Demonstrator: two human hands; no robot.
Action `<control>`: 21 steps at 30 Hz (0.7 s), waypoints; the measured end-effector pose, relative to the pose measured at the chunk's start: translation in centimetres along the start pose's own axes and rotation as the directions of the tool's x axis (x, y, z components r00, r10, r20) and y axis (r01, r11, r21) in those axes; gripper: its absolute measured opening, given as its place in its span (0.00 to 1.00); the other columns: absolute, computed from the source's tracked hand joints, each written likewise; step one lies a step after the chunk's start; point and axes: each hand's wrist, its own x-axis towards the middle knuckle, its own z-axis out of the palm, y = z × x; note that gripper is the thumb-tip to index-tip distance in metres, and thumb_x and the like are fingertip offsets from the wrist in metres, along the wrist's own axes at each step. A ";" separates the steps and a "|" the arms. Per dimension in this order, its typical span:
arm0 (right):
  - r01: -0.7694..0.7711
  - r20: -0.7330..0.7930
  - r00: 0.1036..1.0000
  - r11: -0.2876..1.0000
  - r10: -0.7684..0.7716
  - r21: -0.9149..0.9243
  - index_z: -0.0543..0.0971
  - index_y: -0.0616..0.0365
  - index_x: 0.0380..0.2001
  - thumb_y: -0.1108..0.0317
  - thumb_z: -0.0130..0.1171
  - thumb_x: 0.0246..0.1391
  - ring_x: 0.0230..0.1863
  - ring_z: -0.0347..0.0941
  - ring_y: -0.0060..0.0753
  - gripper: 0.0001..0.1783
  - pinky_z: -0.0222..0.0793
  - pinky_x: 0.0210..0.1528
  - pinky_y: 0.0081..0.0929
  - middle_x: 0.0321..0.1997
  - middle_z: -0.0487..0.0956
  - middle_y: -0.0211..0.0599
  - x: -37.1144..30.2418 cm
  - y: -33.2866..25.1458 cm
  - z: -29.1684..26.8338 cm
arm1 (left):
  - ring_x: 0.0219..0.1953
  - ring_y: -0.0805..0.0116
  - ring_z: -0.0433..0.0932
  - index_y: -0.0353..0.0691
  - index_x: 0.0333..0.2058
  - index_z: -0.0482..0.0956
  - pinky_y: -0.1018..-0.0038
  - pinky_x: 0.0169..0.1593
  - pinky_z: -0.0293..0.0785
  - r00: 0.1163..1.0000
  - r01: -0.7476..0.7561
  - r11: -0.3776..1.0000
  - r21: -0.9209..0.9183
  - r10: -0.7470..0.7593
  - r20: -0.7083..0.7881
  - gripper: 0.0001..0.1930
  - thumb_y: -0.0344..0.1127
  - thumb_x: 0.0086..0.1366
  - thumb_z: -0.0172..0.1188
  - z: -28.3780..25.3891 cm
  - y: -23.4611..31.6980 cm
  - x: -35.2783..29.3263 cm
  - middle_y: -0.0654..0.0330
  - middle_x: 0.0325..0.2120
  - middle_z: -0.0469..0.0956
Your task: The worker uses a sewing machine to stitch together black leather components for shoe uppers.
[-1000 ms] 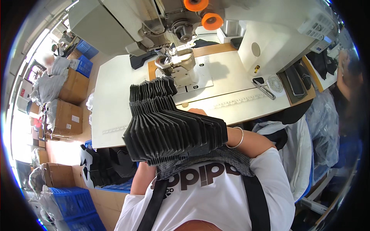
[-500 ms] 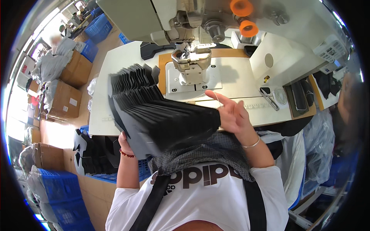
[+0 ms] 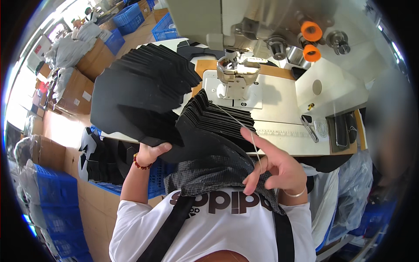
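Note:
A thick stack of black, shaped fabric pieces (image 3: 135, 94) fans out in front of me at the left, over the table's near edge. My left hand (image 3: 153, 153) grips it from below, thumb on top and the other fingers hidden underneath. Part of the stack (image 3: 214, 131) reaches right, toward my lap. A pale thread (image 3: 235, 118) runs from this part to my right hand (image 3: 277, 168), crossing the outstretched index finger and passing into the curled fingers. Beyond the stack stands the sewing machine (image 3: 238, 78), apart from both hands.
Tweezers (image 3: 310, 129) and a phone (image 3: 338, 131) lie on the white table (image 3: 279, 115) at the right. A blue crate (image 3: 157, 179) with black pieces (image 3: 107, 159) sits below left. Cardboard boxes (image 3: 74, 94) and stacked blue crates (image 3: 59, 196) line the left side.
The stack has swung left and upward, and its pieces have spread into two groups. My right hand has drawn back toward me, with the thread stretched out to it.

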 end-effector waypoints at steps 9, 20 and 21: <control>0.171 0.110 0.985 0.835 -0.133 -0.523 0.66 0.59 0.71 0.72 0.65 0.58 0.56 0.80 0.38 0.37 0.70 0.64 0.38 0.63 0.73 0.49 2.7 -0.9 2.5 | 0.47 0.66 0.81 0.29 0.50 0.80 0.69 0.53 0.78 0.977 0.036 0.984 0.173 0.001 -0.212 0.24 0.29 0.55 0.78 1.0 0.6 0.7 0.57 0.45 0.83; 0.434 0.132 0.853 0.545 -0.505 -0.717 0.76 0.61 0.56 0.69 0.61 0.62 0.65 0.72 0.45 0.20 0.68 0.68 0.44 0.65 0.73 0.52 11.5 2.0 2.0 | 0.46 0.65 0.83 0.30 0.48 0.82 0.68 0.53 0.79 0.983 0.005 0.961 0.275 0.046 -0.179 0.24 0.28 0.52 0.79 2.6 1.5 -0.3 0.56 0.43 0.85; 0.392 0.006 0.896 0.784 -0.445 -0.481 0.75 0.63 0.56 0.69 0.59 0.64 0.64 0.73 0.44 0.19 0.68 0.69 0.44 0.63 0.74 0.51 12.0 1.9 1.7 | 0.46 0.64 0.83 0.30 0.48 0.82 0.68 0.53 0.79 0.983 -0.001 0.956 0.292 0.055 -0.177 0.25 0.28 0.51 0.79 2.5 1.6 -0.5 0.56 0.44 0.84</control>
